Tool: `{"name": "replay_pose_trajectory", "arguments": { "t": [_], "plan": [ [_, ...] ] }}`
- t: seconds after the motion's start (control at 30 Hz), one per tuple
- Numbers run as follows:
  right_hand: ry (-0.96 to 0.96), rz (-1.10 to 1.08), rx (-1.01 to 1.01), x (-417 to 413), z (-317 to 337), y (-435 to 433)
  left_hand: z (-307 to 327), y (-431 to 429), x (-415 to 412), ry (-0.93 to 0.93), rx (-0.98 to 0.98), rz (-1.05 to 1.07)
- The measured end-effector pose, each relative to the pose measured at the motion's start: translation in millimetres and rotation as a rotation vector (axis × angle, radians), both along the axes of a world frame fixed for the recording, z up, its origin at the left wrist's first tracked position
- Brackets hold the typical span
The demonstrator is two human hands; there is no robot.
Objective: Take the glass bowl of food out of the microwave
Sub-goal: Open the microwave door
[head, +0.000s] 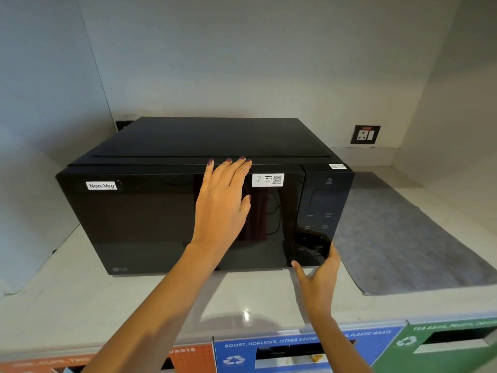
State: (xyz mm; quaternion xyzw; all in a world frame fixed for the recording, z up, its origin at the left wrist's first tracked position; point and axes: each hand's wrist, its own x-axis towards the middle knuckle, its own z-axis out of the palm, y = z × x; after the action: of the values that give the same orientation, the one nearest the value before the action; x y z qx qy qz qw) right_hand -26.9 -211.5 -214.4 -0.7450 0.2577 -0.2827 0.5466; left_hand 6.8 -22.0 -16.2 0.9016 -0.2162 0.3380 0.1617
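Black microwave (188, 205) on a pale counter (80, 305), door shut; bowl not visible thru the dark glass. My left hand (223, 200) lies flat, fingers spread, on the door's top edge. My right hand (320, 275), open, touches the control panel's (320, 211) bottom corner.

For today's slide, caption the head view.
Left hand flat on closed black microwave door, right hand at its lower control panel.
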Motion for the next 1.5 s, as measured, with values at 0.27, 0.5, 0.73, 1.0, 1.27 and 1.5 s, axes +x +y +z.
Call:
{"name": "replay_pose_trajectory", "arguments": {
  "t": [0.27, 0.5, 0.73, 1.0, 1.27, 1.5],
  "plan": [
    [-0.013, -0.032, 0.032, 4, -6, 3, -1, -1, 0, -0.008, -0.022, -0.007],
    [-0.031, -0.084, -0.042, 8, -8, 4, 0, 1, 0, -0.021, -0.026, -0.028],
    [-0.04, -0.094, -0.038, 10, -7, 7, -1, 2, 1, -0.02, -0.018, -0.031],
    [-0.043, -0.132, -0.027, 13, -1, 12, -3, 8, -15, -0.029, -0.084, -0.098],
    [-0.189, -0.328, -0.251, -17, 42, 15, -3, 12, -29, -0.048, -0.12, -0.128],
    [-0.398, 0.13, -0.256, -36, 106, -11, 5, 11, -66, -0.007, -0.368, -0.143]
  ]
}}
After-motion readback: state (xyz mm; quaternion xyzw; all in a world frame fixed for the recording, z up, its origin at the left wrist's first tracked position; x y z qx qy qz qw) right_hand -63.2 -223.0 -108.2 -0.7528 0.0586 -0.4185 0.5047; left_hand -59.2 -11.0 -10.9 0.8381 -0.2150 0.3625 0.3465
